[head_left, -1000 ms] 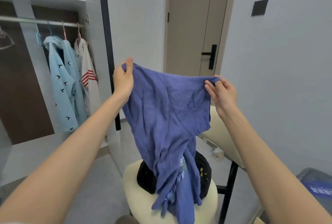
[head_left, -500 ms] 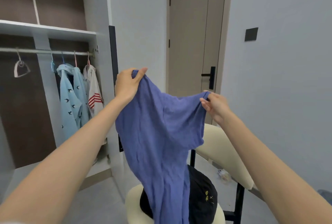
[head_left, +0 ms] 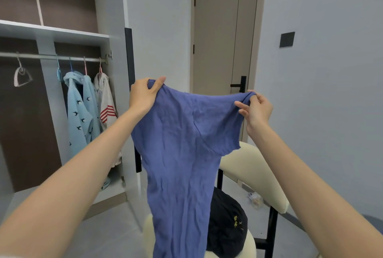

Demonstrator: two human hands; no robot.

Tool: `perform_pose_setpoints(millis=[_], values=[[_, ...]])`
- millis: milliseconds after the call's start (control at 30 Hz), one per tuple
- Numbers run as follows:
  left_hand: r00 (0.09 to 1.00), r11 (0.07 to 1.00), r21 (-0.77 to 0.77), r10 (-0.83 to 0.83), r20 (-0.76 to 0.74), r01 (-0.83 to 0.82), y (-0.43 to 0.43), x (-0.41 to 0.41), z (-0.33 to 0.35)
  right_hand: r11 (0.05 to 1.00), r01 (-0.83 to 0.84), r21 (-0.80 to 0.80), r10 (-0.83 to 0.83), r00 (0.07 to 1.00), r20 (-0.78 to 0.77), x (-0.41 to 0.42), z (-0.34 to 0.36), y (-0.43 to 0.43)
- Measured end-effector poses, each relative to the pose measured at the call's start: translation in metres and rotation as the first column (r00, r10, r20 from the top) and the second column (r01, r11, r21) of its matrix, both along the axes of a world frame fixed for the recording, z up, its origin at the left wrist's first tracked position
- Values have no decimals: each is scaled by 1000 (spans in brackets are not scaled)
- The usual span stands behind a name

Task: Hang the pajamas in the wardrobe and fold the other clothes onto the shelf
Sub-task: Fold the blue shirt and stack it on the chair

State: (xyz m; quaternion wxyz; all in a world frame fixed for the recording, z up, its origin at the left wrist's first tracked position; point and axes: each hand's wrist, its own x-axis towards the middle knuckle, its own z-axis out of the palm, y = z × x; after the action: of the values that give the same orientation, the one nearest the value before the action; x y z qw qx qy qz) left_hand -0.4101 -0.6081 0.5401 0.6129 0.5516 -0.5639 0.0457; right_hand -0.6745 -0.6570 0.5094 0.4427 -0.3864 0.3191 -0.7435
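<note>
We take this for a bedroom in a home. We see a built-in wardrobe (head_left: 109, 5) standing open, with a shelf (head_left: 62, 32) above a hanging rail (head_left: 62, 58) where a light blue pajama top (head_left: 79, 110) and a white garment (head_left: 105, 100) hang on hangers. Beside it we see a plain interior door (head_left: 217, 40) with a black handle (head_left: 241, 84), a wall switch (head_left: 287, 39), and a cream padded chair (head_left: 250, 170) with dark clothing (head_left: 226, 224) on its seat
</note>
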Motion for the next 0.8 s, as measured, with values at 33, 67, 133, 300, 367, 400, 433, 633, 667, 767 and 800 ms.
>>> perform_pose_setpoints(millis=[33, 67, 133, 300, 367, 400, 433, 633, 667, 767, 800], values=[[1000, 1000, -4, -9, -13, 9, 0, 1, 0, 1000, 6, -20, -5, 999, 36, 0, 0, 1], [999, 1000, 4, -31, -26, 31, 0, 2, 1, 999, -10, -33, 13, 997, 75, 0, 1, 2], [991, 991, 67, -110, -70, 115, -1, 1, 0, 996, -79, -38, 83, 988, 128, 2, 3, 2], [969, 901, 363, -195, -149, 237, -21, -1, -22, 990, -132, 48, 129, 989, 74, 9, -9, -12], [968, 890, 389, -183, -170, 237, -33, 6, -38, 987, -130, 96, 124, 990, 69, 8, -22, -24], [967, 881, 408, -180, -180, 240, -39, 9, -46, 983, -136, 120, 127, 989, 79, 8, -30, -30], [966, 869, 431, -179, -187, 244, -45, 13, -54, 979, -147, 140, 135, 987, 90, 7, -37, -37], [972, 865, 461, -111, -205, 196, -79, 22, -86, 958, -101, 268, 112, 993, -26, 9, -64, -79], [974, 870, 459, -92, -205, 179, -84, 21, -88, 958, -57, 281, 85, 992, -89, 10, -68, -85], [977, 856, 486, -88, -193, 173, -95, 21, -96, 963, 29, 266, 32, 975, -219, 14, -86, -96], [977, 843, 502, -117, -179, 192, -98, 21, -99, 964, 50, 262, 13, 972, -234, 15, -93, -97]])
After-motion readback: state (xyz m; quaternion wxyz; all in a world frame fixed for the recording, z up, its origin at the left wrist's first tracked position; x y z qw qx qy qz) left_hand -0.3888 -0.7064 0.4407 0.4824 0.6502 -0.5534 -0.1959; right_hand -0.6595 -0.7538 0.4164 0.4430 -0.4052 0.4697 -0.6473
